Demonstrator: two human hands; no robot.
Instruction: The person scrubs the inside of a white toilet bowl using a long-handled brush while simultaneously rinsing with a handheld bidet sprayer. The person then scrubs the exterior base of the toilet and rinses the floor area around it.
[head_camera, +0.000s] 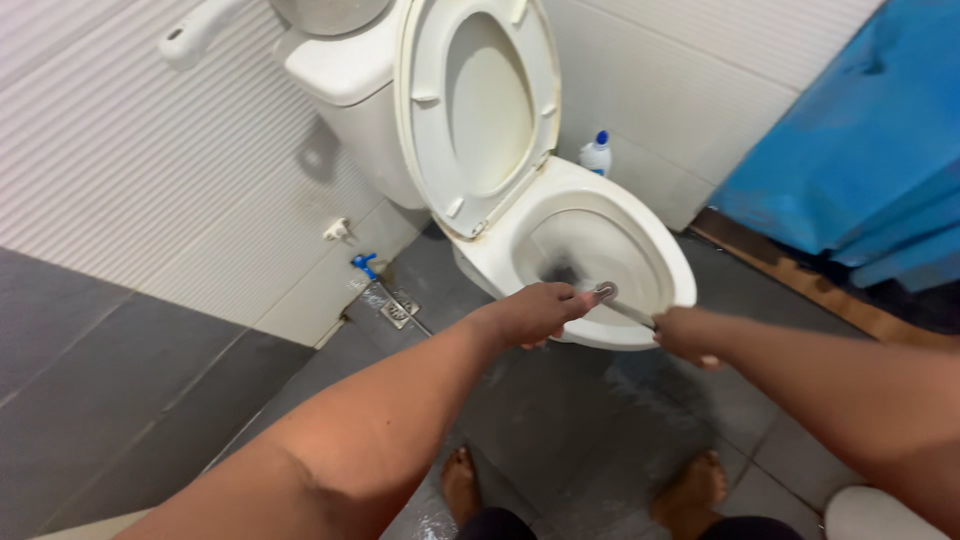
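Here, both hands at toilet bowl (640, 235) rim: left hand (540, 312) closed on sprayer (604, 292); right hand (685, 335) closed on its hose (632, 312). Sprayer likely light, rigid, wet-slippery; grip body firmly.

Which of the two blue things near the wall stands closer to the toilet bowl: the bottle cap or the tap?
The blue bottle cap, atop the white bottle just behind the toilet bowl. The blue tap is on the wall, farther off, beyond the floor drain.

White cistern (345, 75) taken as landmark. Grey handrail (195, 30) on ribbed wall, upper left of cistern. Blue tap (364, 265) low on wall, below cistern; metal floor drain (400, 311) just beneath tap. White bottle with blue cap (596, 155) on floor, right of cistern, against tiled wall. Blue door (860, 140) far right of cistern. Floor of dark grey tiles (110, 390), wet.
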